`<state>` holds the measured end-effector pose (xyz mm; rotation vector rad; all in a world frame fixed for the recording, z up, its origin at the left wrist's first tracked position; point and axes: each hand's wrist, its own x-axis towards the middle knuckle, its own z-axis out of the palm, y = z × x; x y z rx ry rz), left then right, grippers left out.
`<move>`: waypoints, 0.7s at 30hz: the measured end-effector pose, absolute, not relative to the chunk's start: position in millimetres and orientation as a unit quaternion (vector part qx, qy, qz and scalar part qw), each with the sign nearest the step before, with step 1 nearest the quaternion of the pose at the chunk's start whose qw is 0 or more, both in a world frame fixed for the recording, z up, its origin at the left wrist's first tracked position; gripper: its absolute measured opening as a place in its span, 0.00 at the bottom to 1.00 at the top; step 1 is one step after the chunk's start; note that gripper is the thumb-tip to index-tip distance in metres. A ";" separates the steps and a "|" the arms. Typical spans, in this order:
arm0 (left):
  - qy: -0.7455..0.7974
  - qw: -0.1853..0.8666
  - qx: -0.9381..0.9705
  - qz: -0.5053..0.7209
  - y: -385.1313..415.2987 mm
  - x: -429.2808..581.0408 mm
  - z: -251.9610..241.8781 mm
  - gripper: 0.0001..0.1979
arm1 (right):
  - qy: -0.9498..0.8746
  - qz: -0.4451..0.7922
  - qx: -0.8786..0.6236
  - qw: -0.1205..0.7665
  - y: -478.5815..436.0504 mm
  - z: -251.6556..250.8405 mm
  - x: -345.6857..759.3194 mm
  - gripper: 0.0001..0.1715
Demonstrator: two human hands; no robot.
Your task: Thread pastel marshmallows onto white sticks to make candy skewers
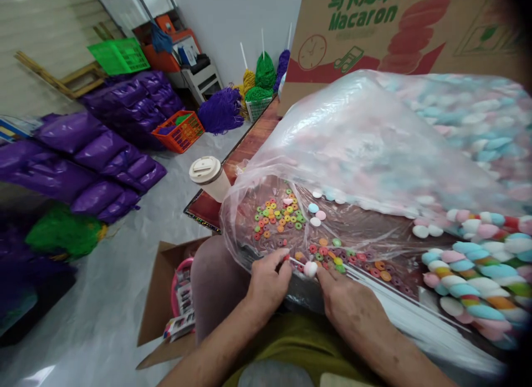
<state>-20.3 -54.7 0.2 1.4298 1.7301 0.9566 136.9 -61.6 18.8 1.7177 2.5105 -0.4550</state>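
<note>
Close to my lap, my left hand (270,281) pinches a small red cereal ring (286,258) at the tip of a thin white stick (296,261). My right hand (347,295) is closed at the stick's other side, its fingertips against a pink-and-white marshmallow (310,269) threaded on the stick. Coloured cereal rings (276,214) lie scattered on clear plastic just beyond my hands, with more by my right fingers. A few loose marshmallows (316,222) rest between these groups. Further right lie finished-looking marshmallow skewers (477,276), twisted in pink, blue and white.
A big clear bag of marshmallows (353,132) covers the table before a cardboard box (366,43). White sticks (399,315) lie along the near edge. A lidded cup (210,176) stands at the table's left corner. An open carton (162,293) and purple packages (83,159) are on the floor.
</note>
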 end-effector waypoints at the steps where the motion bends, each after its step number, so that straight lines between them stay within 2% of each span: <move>1: 0.666 0.337 0.554 0.370 -58.5 -18.2 -1.5 0.12 | 0.819 -0.143 0.555 0.038 -65.4 16.8 137.2 0.16; 4: 0.680 0.378 0.492 0.391 -60.3 -12.7 -2.9 0.11 | 0.827 -0.136 0.545 0.035 -72.1 14.0 138.0 0.15; 9: 0.627 0.582 0.248 0.454 -46.6 -16.5 5.9 0.15 | 0.804 -0.124 0.581 0.016 -66.5 18.8 140.3 0.11; 12: 0.608 0.618 0.236 0.439 -44.0 -20.0 8.5 0.11 | 0.803 -0.129 0.582 -0.009 -60.5 19.3 143.7 0.10; 14: 0.631 0.573 0.318 0.414 -45.1 -15.9 6.8 0.09 | 0.801 -0.127 0.582 -0.063 -56.3 18.6 148.1 0.11; 16: 0.632 0.481 0.480 0.372 -46.5 -7.1 4.1 0.10 | 0.792 -0.104 0.591 -0.117 -51.6 18.7 154.7 0.13; 19: 0.556 0.358 0.693 0.288 -44.1 2.9 2.7 0.17 | 0.776 -0.057 0.607 -0.159 -45.6 19.4 167.1 0.15; 21: 0.557 0.308 0.723 0.269 -37.1 -0.7 3.8 0.20 | 0.769 -0.037 0.615 -0.171 -44.0 18.3 174.5 0.15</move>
